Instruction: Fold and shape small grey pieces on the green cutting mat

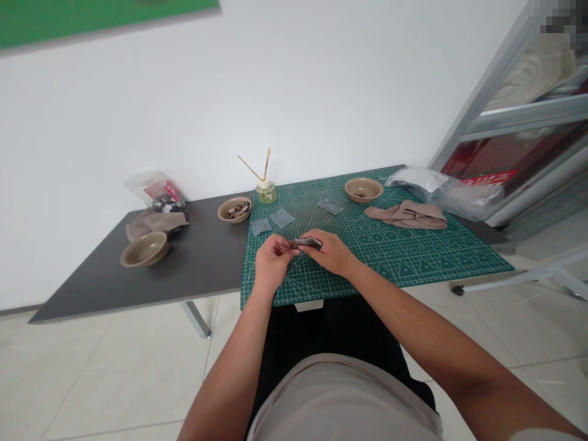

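My left hand (271, 262) and my right hand (337, 252) meet over the front of the green cutting mat (376, 245). My right fingers are closed on a small grey, crinkled plastic bag (309, 241) with a dark patch at its right end. Pressed together at the bag's left end, my left fingertips hide whatever they grip; a brownish bit shows there. Beyond my hands, small flat clear bags (282, 217) lie on the mat. A brown bowl (221, 212) with dark and pale pieces stands left of them.
Another bowl (379, 191) sits at the mat's back, near a brown cloth (408, 215) and a plastic package (436, 184). A reed diffuser (266, 191) stands by the wall. Leftward are a bowl (133, 256), a second cloth (142, 226) and a clear bag of pieces (156, 188).
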The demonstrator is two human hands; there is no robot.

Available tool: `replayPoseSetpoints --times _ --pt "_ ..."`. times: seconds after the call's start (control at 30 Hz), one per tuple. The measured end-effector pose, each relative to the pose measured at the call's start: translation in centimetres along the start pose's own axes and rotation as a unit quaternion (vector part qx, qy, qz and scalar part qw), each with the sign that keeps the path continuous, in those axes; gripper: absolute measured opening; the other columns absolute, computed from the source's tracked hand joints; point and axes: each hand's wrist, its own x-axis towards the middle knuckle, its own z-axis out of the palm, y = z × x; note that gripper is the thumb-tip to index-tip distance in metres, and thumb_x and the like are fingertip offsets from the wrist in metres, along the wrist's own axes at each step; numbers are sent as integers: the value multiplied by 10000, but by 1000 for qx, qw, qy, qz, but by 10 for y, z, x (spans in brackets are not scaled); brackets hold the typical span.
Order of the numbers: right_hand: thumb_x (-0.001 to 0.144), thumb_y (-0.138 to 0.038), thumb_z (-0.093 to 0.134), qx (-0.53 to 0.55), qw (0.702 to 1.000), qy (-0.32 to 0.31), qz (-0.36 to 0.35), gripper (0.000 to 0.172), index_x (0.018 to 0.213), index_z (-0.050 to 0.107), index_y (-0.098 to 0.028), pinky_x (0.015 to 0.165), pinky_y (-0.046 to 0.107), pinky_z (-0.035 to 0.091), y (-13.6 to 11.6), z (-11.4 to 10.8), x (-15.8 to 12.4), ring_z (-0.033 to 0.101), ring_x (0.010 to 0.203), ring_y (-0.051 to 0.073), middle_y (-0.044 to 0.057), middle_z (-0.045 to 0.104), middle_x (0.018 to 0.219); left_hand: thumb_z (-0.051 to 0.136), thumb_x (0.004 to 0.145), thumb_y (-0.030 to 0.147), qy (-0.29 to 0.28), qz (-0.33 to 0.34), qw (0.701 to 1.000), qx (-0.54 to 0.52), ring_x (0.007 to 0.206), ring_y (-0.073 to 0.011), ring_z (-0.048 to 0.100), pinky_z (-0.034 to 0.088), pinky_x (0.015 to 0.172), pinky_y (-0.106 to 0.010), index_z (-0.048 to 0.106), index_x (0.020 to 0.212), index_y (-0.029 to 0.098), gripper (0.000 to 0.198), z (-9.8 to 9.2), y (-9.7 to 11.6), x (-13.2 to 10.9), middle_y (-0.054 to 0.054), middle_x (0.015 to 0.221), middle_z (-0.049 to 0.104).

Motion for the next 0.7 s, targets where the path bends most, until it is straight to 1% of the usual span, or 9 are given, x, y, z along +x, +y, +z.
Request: replayPoseSetpoints --times 0.17,0.3,0.47,0.6,0.7 --pt "866 -287 673 4 1000 2 14 98 921 673 -207 756 294 470 -3 -1 0 641 802 171 20 700 873 771 616 151 -1 -2 1000 6 645 -121 582 433 611 -240 515 667 202 265 0 0 0 61 628 558" --pt "880 -291 651 2 1000 6 13 100 927 673 -205 759 294 467 -3 -2 0 637 804 171 24 699 876 772 628 157 0 5 1000 10 633 -113 568 426 609 -238 514 671 200 264 -1 -1 -1 57 641 568" --pt "897 -284 623 9 1000 -7 7 104 944 673 -206 761 295 468 -3 -2 1 637 811 171 26 698 891 776 626 167 0 2 1000 9 601 -103 537 423 599 -234 512 667 198 269 -1 -1 -1 62 624 553" --pt "879 -306 656 6 1000 0 18 104 914 678 -210 747 293 469 -4 -2 0 641 793 172 14 694 854 768 638 162 0 8 1000 22 622 -109 552 423 612 -239 517 677 200 257 -1 -2 -1 61 638 553" --pt "882 -305 649 1 1000 6 16 107 925 679 -212 766 303 476 -4 -2 0 645 815 178 24 699 877 768 637 171 0 7 1000 20 627 -112 556 422 610 -239 513 675 200 260 -1 -2 0 59 638 551"
